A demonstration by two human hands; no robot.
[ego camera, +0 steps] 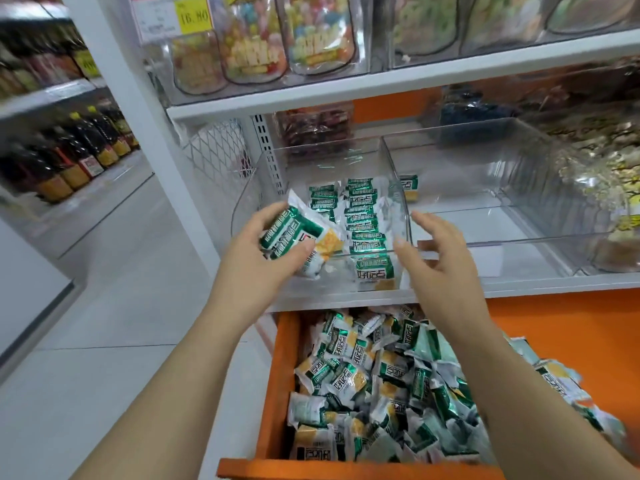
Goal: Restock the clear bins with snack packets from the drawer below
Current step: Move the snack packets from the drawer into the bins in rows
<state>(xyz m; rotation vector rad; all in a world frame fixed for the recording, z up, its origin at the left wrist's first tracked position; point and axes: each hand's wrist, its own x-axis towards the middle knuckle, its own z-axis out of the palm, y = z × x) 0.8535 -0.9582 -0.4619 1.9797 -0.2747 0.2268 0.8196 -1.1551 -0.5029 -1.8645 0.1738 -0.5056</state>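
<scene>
My left hand (pixel 263 251) grips a small bunch of green-and-white snack packets (pixel 298 237) at the front left rim of a clear bin (pixel 263 168). Inside that bin a row of the same packets (pixel 363 216) stands on edge. My right hand (pixel 429 247) hovers at the bin's front right corner, fingers spread and relaxed, holding nothing. Below the shelf an orange drawer (pixel 280 375) is pulled out and heaped with loose packets (pixel 381 386).
A second clear bin (pixel 485 188) to the right holds one packet (pixel 408 187) at its back left. Further right is a bin of pale snacks (pixel 595 174). Bagged sweets (pixel 256 39) fill the shelf above. Bottles (pixel 69 150) line shelves at far left.
</scene>
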